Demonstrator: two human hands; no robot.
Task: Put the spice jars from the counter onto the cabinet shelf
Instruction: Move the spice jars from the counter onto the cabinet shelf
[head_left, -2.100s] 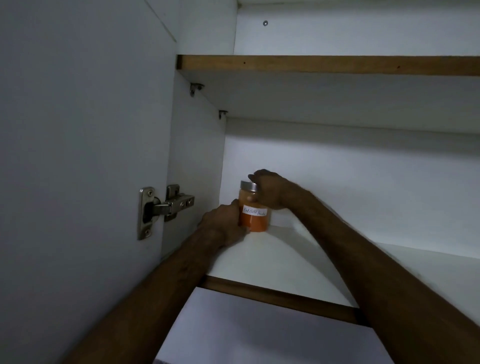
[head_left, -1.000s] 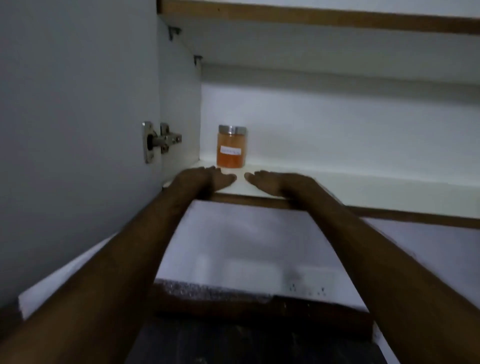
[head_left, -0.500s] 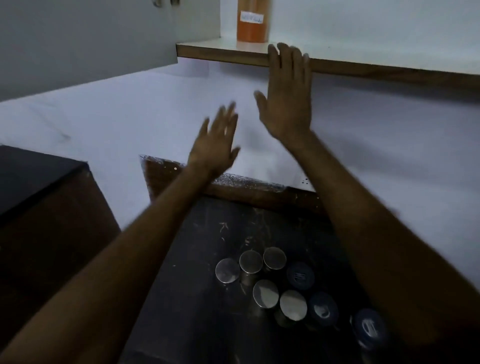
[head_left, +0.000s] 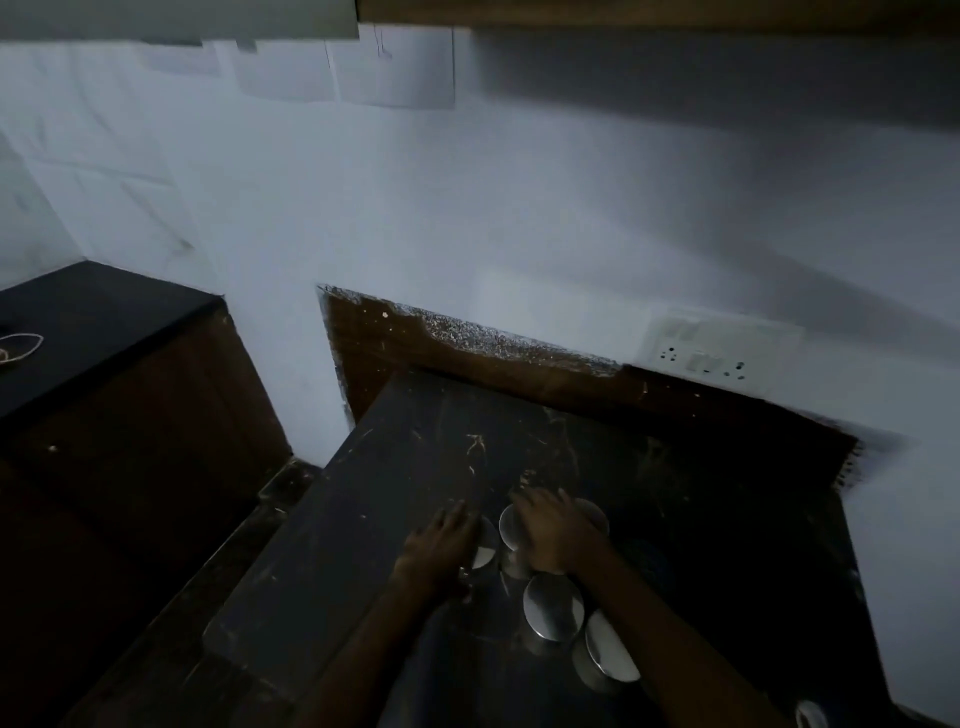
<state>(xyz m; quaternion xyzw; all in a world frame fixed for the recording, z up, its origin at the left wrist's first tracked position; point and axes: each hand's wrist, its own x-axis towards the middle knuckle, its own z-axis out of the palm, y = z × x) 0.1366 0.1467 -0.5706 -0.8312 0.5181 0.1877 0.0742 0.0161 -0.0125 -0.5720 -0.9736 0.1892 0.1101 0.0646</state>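
Nearest my view, at the bottom right edge, I see part of a pale-rimmed round object, too cropped to identify. Just beyond it stand two upright spice jars with round silver metal lids, the near-right jar and the centre jar, both with their long axes vertical and lids facing up toward me. They sit on the dark, scratched stone counter, touching or nearly touching each other. Farther in, my left hand lies palm down with fingers loosely spread beside a half-hidden silver-lidded jar; I cannot tell whether it grips it. My right hand rests over the top of another upright silver-lidded jar, fingers fanned across the lid, with a further lid peeking out behind it; a firm hold is not visible. Beyond the counter runs a brown backsplash strip, then a white wall with a white socket plate. Far left sits a separate black countertop carrying a loop of cord.
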